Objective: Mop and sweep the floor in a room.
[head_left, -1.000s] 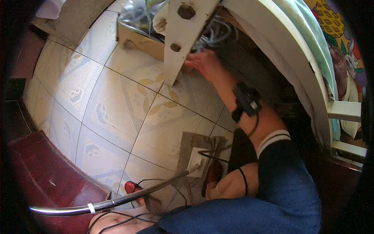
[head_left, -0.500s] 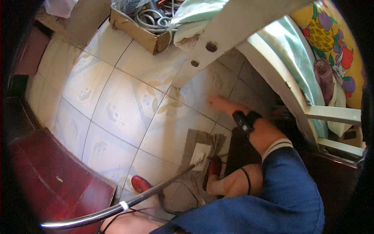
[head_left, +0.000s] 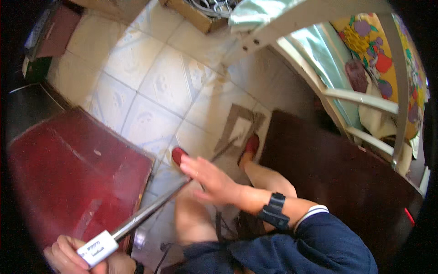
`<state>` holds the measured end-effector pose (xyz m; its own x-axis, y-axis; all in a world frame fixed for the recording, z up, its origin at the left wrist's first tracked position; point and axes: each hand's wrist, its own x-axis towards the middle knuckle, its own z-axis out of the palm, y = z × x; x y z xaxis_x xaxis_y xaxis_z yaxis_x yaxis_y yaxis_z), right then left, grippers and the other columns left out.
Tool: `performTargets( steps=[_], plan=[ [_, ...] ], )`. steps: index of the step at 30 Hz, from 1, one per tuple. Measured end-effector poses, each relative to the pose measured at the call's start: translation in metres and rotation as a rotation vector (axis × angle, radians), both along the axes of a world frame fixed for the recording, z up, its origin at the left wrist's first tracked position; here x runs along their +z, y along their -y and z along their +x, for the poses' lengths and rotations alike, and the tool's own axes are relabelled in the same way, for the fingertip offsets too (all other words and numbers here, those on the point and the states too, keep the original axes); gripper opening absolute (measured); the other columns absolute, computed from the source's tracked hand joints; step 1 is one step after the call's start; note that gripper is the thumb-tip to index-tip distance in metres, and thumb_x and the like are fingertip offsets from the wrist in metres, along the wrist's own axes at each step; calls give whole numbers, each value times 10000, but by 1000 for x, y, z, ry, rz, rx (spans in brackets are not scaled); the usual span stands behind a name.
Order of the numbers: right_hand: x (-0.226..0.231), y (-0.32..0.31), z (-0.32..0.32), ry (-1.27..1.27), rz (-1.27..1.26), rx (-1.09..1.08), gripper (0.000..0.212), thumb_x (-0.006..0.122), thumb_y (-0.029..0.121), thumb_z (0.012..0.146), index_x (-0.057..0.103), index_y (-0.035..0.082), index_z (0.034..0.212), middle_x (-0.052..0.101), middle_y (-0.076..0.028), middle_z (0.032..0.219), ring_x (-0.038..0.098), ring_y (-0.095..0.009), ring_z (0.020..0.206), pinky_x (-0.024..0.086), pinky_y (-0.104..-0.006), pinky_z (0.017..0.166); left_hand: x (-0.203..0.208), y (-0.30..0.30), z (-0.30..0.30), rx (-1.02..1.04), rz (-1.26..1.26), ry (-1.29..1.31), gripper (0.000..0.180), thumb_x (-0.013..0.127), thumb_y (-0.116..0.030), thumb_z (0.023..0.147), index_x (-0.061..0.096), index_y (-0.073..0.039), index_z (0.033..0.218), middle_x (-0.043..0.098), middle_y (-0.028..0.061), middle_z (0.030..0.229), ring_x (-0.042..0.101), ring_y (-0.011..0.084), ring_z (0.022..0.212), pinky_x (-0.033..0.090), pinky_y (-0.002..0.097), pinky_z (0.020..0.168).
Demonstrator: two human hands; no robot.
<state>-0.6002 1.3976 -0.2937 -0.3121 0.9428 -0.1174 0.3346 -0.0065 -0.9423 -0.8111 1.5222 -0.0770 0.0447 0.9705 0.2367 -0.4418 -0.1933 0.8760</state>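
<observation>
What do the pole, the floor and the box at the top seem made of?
Pole: probably metal, polished, by its bright streak of shine.
Floor: likely glazed ceramic tile, given joint lines and glossy glare.
Box: apparently cardboard, matt, from its plain brown side.

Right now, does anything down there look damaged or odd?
The red surface at left looks worn: pale streaks and a small light spot break its otherwise dark colour. I can't tell scratches from stains.

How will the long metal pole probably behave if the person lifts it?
Probably stiff: the metal pole looks straight from the white block in the left hand downward. Its shiny surface may be somewhat slippery. It might feel heavier at the far end, where it seems to meet a flat grey-brown pad.
</observation>
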Motion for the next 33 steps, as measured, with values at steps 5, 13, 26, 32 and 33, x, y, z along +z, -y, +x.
performTargets(
  steps=[5, 13, 26, 32, 33],
  plan=[
    [0, 97, -9, 220, -736, -277, 691, 600, 322, 737, 290, -9, 1259, 294, -245, 1291, 300, -351, 1200, 282, -375, 976, -4, 1, -16, 14, 30, 16, 340, 657, -285, 670, 385, -97, 750, 403, -22, 557, 385, 81, 453, 302, 212, 508],
    [60, 153, -68, -464, -1203, 387, 420, 640, 347, 708, 572, 74, 1020, 619, -41, 865, 545, -152, 745, 438, -297, 730, 11, 52, -18, -110, -88, -102, 347, 592, -429, 747, 437, -136, 847, 449, -6, 646, 453, 135, 583, 338, 327, 649],
    [94, 78, -49, 468, -564, 82, 331, 585, 198, 694, 497, 129, 1006, 458, -168, 1075, 546, -360, 853, 438, -433, 751, 126, 150, -89, -830, -483, -794, 447, 693, -218, 669, 511, 5, 1012, 523, 260, 1058, 540, 291, 971, 424, 365, 824],
    [47, 154, -82, 605, -162, 190, 122, 494, 129, 720, 542, 107, 831, 457, -145, 948, 551, -308, 814, 284, -500, 860, 136, 229, -110, -841, -1134, -1282, 598, 581, -62, 735, 320, -2, 1270, 395, 169, 1259, 407, 231, 1144, 336, 328, 924],
    [46, 153, -80, 589, -198, 225, 168, 477, 124, 724, 550, 117, 876, 460, -160, 957, 548, -319, 848, 250, -532, 888, 142, 220, -71, -887, -1326, -1251, 572, 597, -72, 731, 358, -7, 1248, 424, 173, 1229, 451, 220, 1091, 348, 315, 910]
  ],
)
